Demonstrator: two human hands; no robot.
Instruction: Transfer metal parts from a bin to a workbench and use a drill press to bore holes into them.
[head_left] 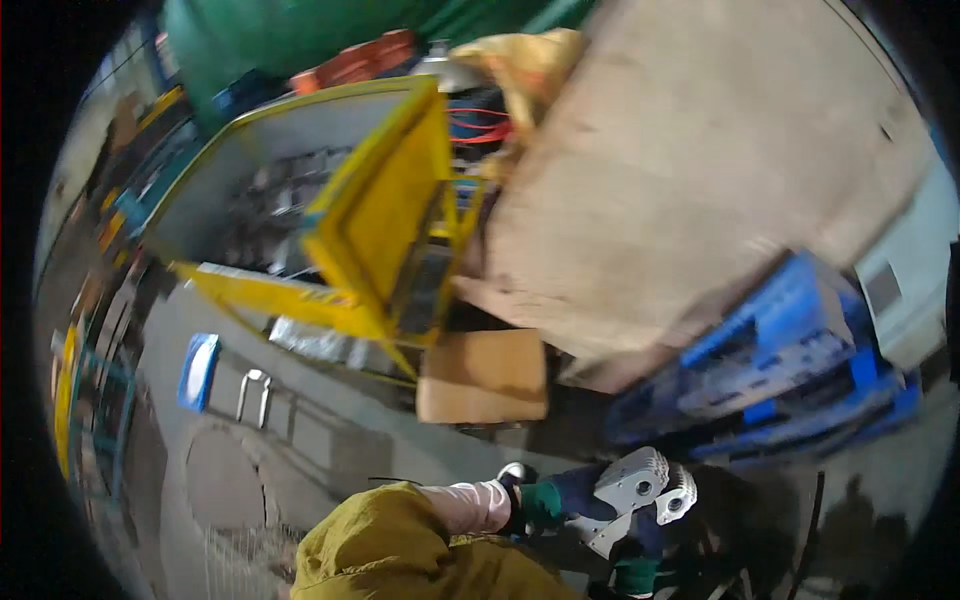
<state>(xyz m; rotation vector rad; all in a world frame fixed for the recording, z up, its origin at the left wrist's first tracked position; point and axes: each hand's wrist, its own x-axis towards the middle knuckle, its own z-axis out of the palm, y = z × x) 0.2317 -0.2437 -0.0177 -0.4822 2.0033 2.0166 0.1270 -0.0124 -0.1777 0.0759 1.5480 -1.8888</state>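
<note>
Some gray metal pcs (626, 482) have gloved L hand (584, 494) & R hand (645, 534) clamped on.

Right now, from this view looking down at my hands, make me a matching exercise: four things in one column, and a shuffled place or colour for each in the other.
Things:
1. Metal parts
2. Large open-topped bin
3. Stacked pallets
4. Backdrop sheet

Places or colours:
A. Blue
B. At your gloved left hand and right hand
C. Green
D. Yellow

Right pairs: 1-B, 2-D, 3-A, 4-C.
</note>
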